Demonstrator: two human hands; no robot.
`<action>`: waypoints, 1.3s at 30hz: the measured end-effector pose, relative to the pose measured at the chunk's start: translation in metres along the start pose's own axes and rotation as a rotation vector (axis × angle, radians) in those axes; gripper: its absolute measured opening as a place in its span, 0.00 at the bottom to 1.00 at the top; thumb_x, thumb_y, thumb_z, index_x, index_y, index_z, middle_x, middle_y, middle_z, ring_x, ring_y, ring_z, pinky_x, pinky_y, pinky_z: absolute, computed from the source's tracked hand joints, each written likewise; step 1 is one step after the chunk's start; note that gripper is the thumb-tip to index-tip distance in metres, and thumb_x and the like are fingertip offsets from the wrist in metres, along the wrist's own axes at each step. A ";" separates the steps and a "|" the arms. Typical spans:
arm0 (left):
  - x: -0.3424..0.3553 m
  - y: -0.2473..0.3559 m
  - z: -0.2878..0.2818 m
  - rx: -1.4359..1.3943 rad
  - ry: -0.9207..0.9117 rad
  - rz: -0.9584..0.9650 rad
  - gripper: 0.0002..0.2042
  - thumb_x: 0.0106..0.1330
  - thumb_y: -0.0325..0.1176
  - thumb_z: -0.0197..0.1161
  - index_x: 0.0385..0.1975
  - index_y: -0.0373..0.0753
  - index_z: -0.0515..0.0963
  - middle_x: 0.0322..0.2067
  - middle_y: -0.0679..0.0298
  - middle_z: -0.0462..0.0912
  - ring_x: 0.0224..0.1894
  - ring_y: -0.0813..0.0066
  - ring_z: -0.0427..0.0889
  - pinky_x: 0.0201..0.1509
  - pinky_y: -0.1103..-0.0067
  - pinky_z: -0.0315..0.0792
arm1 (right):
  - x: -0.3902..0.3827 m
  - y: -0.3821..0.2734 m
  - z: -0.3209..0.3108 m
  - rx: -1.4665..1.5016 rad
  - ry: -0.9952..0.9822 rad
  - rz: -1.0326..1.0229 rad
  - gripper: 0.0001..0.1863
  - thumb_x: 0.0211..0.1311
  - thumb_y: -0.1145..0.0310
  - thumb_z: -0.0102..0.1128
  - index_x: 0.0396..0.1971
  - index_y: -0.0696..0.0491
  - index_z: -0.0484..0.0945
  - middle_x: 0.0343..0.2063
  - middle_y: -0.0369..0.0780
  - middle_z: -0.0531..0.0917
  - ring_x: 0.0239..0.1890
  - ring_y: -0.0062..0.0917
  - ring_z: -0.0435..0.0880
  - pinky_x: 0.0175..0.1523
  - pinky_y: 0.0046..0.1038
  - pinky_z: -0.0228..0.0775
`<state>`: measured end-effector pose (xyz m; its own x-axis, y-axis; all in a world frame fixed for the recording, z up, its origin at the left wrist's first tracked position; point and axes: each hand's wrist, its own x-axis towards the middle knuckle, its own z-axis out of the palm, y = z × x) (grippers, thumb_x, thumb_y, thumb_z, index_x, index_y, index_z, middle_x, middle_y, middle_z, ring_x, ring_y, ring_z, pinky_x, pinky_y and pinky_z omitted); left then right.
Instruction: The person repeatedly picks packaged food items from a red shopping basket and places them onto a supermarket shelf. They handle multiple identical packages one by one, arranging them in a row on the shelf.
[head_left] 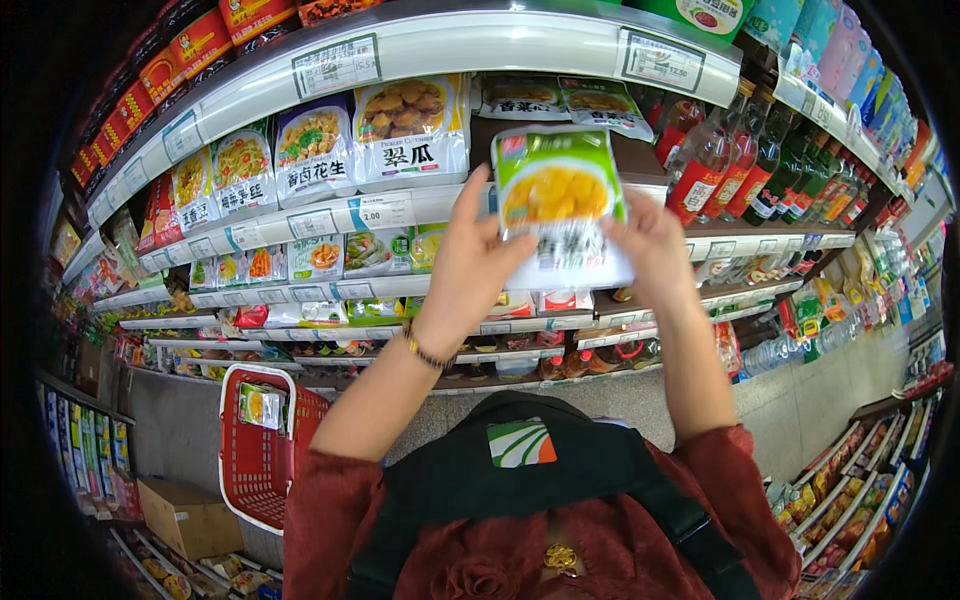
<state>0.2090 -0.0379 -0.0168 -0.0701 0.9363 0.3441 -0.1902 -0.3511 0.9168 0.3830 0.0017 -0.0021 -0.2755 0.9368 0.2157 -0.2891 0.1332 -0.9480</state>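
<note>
My left hand [475, 260] and my right hand [655, 255] grip a green-and-white food packet [555, 185] with a yellow food picture, one at each side, in front of the upper shelf. My left thumb lies over the packet's lower front, and my right thumb presses near its right edge. Behind it, two flat packets [600, 108] lie on the shelf. A row of upright pickle and snack pouches [405, 140] stands to the left, and red-labelled bottles [700, 180] stand to the right.
A red shopping basket [240, 470] with packets inside is on the floor at lower left, beside a cardboard box [180, 520]. Lower shelves [370, 292] hold more pouches. Further racks of goods [850, 480] flank the aisle at both sides.
</note>
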 end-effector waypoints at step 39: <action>0.161 -0.021 0.013 1.565 -0.088 0.168 0.14 0.56 0.37 0.51 0.37 0.37 0.74 0.43 0.47 0.69 0.47 0.51 0.65 0.52 0.68 0.59 | 0.214 0.003 0.001 -1.694 -0.088 -0.430 0.19 0.55 0.64 0.42 0.45 0.56 0.69 0.46 0.49 0.70 0.49 0.37 0.68 0.53 0.33 0.59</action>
<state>0.2147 0.1204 0.0217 0.0799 0.9046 0.4187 0.9781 -0.1522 0.1423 0.3224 0.2018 0.0416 -0.5039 0.7360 0.4521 0.8282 0.5603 0.0110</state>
